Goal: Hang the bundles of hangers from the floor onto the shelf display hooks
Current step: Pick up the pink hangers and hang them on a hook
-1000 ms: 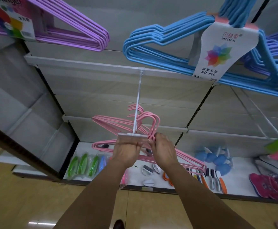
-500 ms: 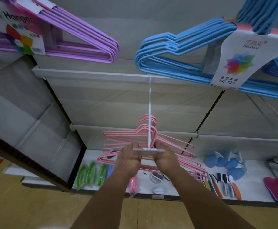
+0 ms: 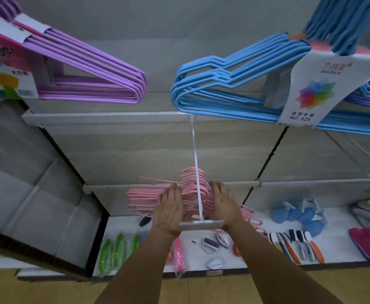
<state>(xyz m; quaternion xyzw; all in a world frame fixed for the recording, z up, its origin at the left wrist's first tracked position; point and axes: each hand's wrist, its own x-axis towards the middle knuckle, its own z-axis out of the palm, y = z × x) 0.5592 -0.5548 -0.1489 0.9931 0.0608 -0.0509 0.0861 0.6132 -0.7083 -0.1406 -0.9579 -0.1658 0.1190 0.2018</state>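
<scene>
A bundle of pink hangers (image 3: 144, 198) hangs by its hooks on the white display hook (image 3: 195, 163), which sticks out from the shelf rail toward me. My left hand (image 3: 169, 209) lies flat against the bundle's left side, fingers straight and pointing away from me. Right of the rod, my right hand (image 3: 222, 205) presses on the bundle the same way. Both hands sit behind the clear price tag holder (image 3: 201, 224) at the hook's tip. My hands hide the bundle's middle.
A purple hanger bundle (image 3: 87, 71) hangs upper left and a blue hanger bundle (image 3: 234, 88) with a white label upper right. The bottom shelf (image 3: 256, 255) holds brushes, green packets and blue items. Grey panels stand at the left, wooden floor below.
My hands went from pinching the pink hanger hooks at the rod's tip to lying flat on the bundle. The bundle has slid farther back along the hook.
</scene>
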